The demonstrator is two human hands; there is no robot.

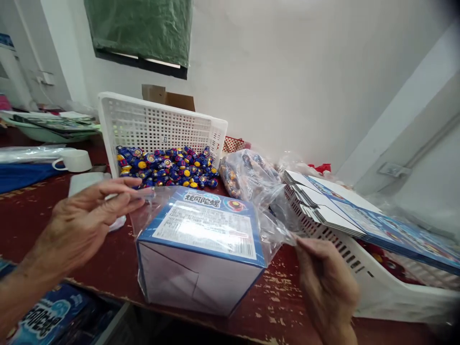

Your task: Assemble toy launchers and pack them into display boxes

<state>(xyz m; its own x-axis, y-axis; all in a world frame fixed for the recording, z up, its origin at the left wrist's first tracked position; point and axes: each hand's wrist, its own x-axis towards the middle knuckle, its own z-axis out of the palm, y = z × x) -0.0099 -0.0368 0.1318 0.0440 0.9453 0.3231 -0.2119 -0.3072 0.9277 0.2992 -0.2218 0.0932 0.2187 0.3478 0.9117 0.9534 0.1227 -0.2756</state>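
Head view: box (pixel 201 230) in clear film (pixel 275 230); left hand (pixel 84 220) left of box, right hand (pixel 328 280) right, fingers of each pinching film; crate (pixel 158 122) behind.

A white mug (pixel 78 161) stands upright; green sheeting (pixel 142 28), probably plastic, hangs on the pale wall (pixel 273 76).

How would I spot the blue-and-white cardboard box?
Find the worn, dark red table, then the white perforated plastic basket of small blue-and-yellow items. The blue-and-white cardboard box stands in front of it, nearer the camera. Unlike the flat printed card stack at right, it is assembled, with clear plastic film around it.
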